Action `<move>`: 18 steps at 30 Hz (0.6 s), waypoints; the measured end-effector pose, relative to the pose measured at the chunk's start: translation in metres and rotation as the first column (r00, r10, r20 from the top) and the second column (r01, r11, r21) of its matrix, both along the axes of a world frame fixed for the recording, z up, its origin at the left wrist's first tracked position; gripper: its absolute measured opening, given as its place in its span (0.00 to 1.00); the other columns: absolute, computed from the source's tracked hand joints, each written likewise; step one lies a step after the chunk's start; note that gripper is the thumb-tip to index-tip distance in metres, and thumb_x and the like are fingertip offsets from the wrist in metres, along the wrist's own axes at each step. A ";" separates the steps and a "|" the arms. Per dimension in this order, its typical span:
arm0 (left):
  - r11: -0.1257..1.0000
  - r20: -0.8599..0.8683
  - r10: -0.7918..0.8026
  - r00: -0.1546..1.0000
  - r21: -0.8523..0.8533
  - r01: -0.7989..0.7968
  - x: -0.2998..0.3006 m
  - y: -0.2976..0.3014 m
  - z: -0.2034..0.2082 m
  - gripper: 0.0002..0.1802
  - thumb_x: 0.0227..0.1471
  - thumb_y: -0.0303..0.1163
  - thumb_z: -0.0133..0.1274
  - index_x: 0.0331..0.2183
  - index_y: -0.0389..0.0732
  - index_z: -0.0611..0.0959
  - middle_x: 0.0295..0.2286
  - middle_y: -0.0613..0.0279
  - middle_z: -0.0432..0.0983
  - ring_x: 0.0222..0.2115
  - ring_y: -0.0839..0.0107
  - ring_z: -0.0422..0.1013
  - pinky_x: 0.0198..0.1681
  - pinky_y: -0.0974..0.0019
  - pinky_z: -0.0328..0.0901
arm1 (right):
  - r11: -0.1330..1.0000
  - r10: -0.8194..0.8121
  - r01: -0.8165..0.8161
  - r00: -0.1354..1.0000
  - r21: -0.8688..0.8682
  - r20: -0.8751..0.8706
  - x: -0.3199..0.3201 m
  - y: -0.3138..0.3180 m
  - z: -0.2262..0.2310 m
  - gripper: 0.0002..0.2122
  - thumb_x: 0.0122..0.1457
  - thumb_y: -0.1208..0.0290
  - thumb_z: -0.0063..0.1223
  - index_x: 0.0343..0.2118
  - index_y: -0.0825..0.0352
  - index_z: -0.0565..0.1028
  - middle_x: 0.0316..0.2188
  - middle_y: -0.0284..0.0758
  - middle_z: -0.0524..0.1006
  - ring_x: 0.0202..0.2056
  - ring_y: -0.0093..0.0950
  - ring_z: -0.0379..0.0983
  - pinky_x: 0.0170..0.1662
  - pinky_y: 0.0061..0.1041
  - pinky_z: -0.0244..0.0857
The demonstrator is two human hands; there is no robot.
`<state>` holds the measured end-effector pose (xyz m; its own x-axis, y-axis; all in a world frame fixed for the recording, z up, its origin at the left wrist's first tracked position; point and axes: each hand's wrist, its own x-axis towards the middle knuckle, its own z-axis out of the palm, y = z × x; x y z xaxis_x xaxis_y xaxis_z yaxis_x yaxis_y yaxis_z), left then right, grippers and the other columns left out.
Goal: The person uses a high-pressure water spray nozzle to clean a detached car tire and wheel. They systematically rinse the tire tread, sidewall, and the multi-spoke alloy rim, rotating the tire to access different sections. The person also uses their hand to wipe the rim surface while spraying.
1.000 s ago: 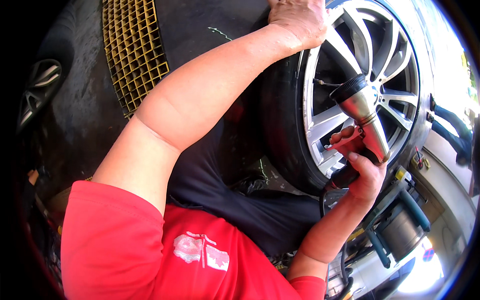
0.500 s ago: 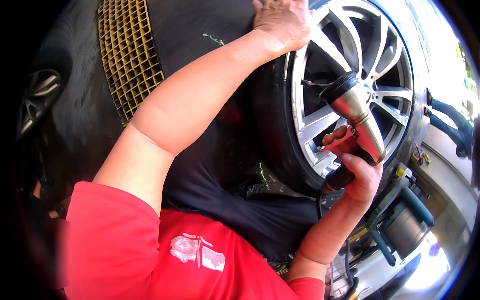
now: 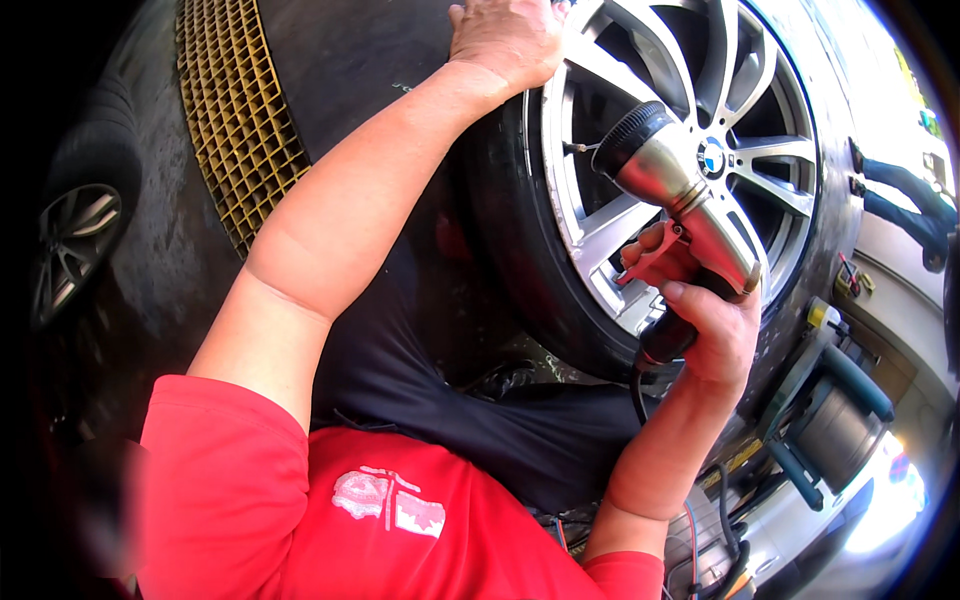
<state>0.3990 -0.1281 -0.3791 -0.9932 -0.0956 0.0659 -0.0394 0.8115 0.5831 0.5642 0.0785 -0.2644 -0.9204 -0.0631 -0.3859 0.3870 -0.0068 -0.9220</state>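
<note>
An upright car wheel with a silver multi-spoke rim (image 3: 605, 225) and a black tyre (image 3: 530, 250) stands before me. My left hand (image 3: 508, 45) is curled over the tyre's upper left edge, its fingers partly cut off by the frame. In my right hand (image 3: 720, 330) is a metal spray gun (image 3: 665, 175) with a flared head, a black ring and a trigger. A dark hose (image 3: 637, 395) runs down from its handle. The head points up and left, just beside the valve stem (image 3: 578, 148); no water shows.
A yellow grating (image 3: 238, 110) lies in the dark floor at the left. Another wheel (image 3: 80, 240) is at the far left. A hose reel (image 3: 835, 425) stands at the lower right. Someone's legs (image 3: 905, 200) show at the right edge.
The view has shifted, so the wheel appears farther left. My right hand has moved the spray gun's head away from the hub and closer to the valve stem. My left hand stays on the tyre.
</note>
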 end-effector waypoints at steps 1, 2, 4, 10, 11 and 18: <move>1.000 0.011 -0.007 1.000 -0.008 0.007 0.000 0.000 0.001 0.31 0.59 0.46 0.45 0.57 0.37 0.67 0.55 0.35 0.62 0.55 0.41 0.61 0.58 0.39 0.55 | 1.000 0.003 -0.003 1.000 -0.007 -0.003 0.000 0.000 0.000 0.27 0.39 0.79 0.53 0.49 0.80 0.71 0.38 0.49 0.78 0.42 0.44 0.78 0.49 0.42 0.71; 1.000 -0.009 -0.003 1.000 -0.015 0.003 0.000 0.000 -0.003 0.31 0.59 0.46 0.45 0.57 0.37 0.67 0.55 0.35 0.61 0.55 0.41 0.61 0.58 0.40 0.55 | 1.000 0.004 -0.004 1.000 -0.014 -0.005 0.001 0.001 0.000 0.27 0.39 0.80 0.53 0.49 0.80 0.71 0.38 0.49 0.78 0.42 0.44 0.78 0.50 0.43 0.71; 1.000 -0.063 0.005 0.998 -0.029 -0.006 0.000 0.000 -0.005 0.31 0.59 0.46 0.45 0.58 0.37 0.67 0.55 0.35 0.61 0.55 0.41 0.61 0.58 0.40 0.55 | 1.000 -0.005 0.004 1.000 -0.014 -0.021 0.004 0.005 0.002 0.26 0.40 0.80 0.52 0.48 0.80 0.72 0.39 0.49 0.78 0.43 0.44 0.78 0.50 0.43 0.70; 0.999 -0.102 -0.002 0.995 -0.032 -0.002 -0.002 -0.001 -0.010 0.29 0.60 0.43 0.45 0.56 0.34 0.68 0.54 0.35 0.63 0.55 0.41 0.62 0.58 0.46 0.57 | 0.974 -0.154 0.166 0.984 0.155 -0.089 0.019 0.049 0.008 0.25 0.45 0.84 0.51 0.51 0.79 0.71 0.42 0.48 0.78 0.45 0.42 0.78 0.54 0.39 0.68; 1.000 -0.125 -0.003 0.992 -0.032 -0.001 -0.003 -0.001 -0.013 0.29 0.60 0.43 0.45 0.56 0.34 0.68 0.54 0.35 0.63 0.54 0.41 0.62 0.58 0.46 0.57 | 0.949 -0.210 0.230 0.971 0.214 -0.114 0.023 0.059 0.008 0.24 0.46 0.84 0.50 0.51 0.79 0.72 0.42 0.48 0.79 0.45 0.41 0.78 0.54 0.37 0.68; 0.997 -0.235 -0.070 0.969 -0.033 0.064 -0.006 0.000 -0.020 0.27 0.60 0.40 0.46 0.54 0.31 0.69 0.49 0.33 0.66 0.51 0.39 0.65 0.56 0.48 0.61 | 0.495 -0.479 0.516 0.833 0.699 -0.276 0.068 0.187 -0.027 0.14 0.49 0.81 0.53 0.40 0.75 0.77 0.28 0.34 0.77 0.30 0.23 0.73 0.36 0.21 0.66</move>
